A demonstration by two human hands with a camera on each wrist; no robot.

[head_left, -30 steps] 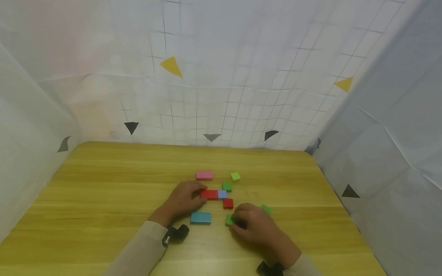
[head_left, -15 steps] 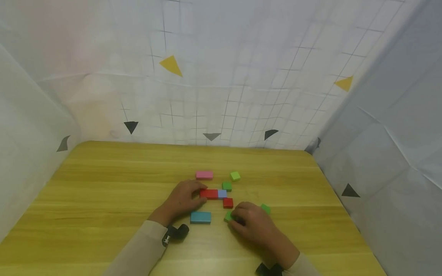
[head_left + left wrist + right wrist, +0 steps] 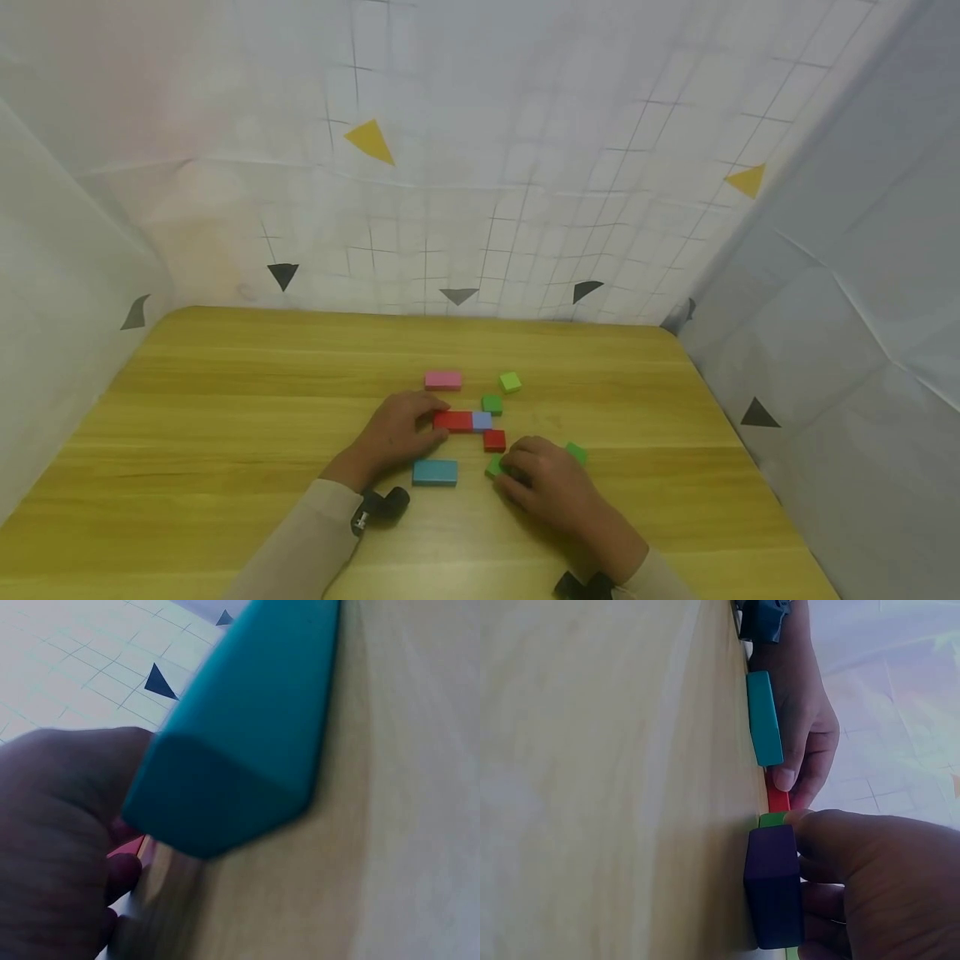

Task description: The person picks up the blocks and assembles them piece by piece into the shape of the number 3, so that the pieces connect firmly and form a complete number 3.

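My left hand (image 3: 397, 429) holds the left end of a long red block (image 3: 454, 422) between thumb and fingers. A small periwinkle block (image 3: 482, 421) sits flush against the red block's right end. Just below that lies a small red block (image 3: 494, 441). With fingertips and thumb, my right hand (image 3: 555, 483) pinches a small green block (image 3: 492, 467), partly covered by the fingers. A dark purple block (image 3: 774, 889) stands close beside the right hand in the right wrist view; in the head view the hand hides it. The teal block (image 3: 435, 472) lies below the left hand.
Above the red block are a pink block (image 3: 443, 381), a green block (image 3: 491, 405) and a lime block (image 3: 510, 382). Another green block (image 3: 576, 453) lies behind the right hand. Pale printed sheets (image 3: 465, 167) enclose the wooden table (image 3: 225, 400) at back and sides.
The right hand has shifted slightly up and left, moving and turning the green block toward the small red block. The left hand stays in place on the long red block.
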